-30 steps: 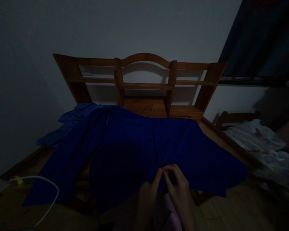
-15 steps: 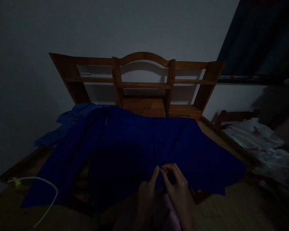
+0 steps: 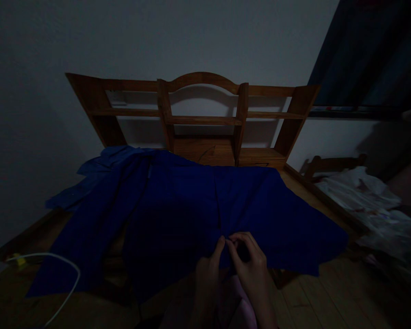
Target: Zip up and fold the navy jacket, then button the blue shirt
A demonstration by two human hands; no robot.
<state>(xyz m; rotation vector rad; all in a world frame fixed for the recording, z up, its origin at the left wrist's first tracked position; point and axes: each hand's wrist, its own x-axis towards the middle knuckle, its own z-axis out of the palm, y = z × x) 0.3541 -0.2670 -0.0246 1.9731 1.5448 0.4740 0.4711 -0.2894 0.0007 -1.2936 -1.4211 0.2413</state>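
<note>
Both hands sit slightly higher on the cloth than half a second ago, and the whole scene has slid a little down and left in view; the pinch itself looks unchanged.

Left hand (image 3: 208, 274): fingers closed, thumb and forefinger pinching the near hem of the dark blue fabric garment (image 3: 178, 214) at its centre seam. Right hand (image 3: 251, 269): fingers curled, tips nipping the same hem just beside the left hand's; the two sets of fingertips touch or nearly touch. Low light, so whether anything small lies between the fingertips cannot be told.

Pale pink cloth (image 3: 241, 306) shows between and below the wrists, at the bottom edge.

Garment lies spread flat across the brown wooden desk top (image 3: 329, 292), its near edge hanging slightly over the front. Left part is bunched and trails toward the wall; right corner reaches out over the bare boards.

Thin white cable (image 3: 65, 278) loops on the desk at near left, beside the cloth's left edge, with a small yellow piece (image 3: 19, 261) at its far end.

Crumpled white plastic sheeting (image 3: 366, 201) lies to the right, apart from the desk.

Behind the garment, an arched brown wooden shelf unit (image 3: 203, 119) stands on the desk against the plain grey wall (image 3: 157, 36). Dark blue curtain (image 3: 373, 55) hangs at far right.
</note>
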